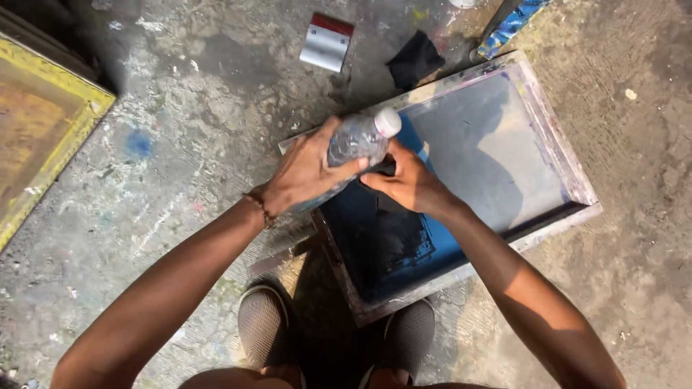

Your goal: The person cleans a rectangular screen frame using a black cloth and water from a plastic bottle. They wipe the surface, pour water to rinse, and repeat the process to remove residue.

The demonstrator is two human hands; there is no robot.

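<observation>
My left hand [303,173] grips a clear plastic bottle [357,140] with a white cap, tilted so the cap points up and to the right. My right hand [407,180] touches the bottle's lower side and seems to pinch something dark there; what it is I cannot tell. Both hands hover over the left part of a wooden screen-printing frame [569,169] lying on the ground. Its mesh is stained with dark blue ink [393,245] at the near end and greyish at the far end.
A squeegee with a red handle and grey blade [326,42] lies on the concrete beyond the frame, next to a black cloth [414,59]. A yellow-edged frame [43,137] sits at the far left. My shoes [263,324] stand at the frame's near edge.
</observation>
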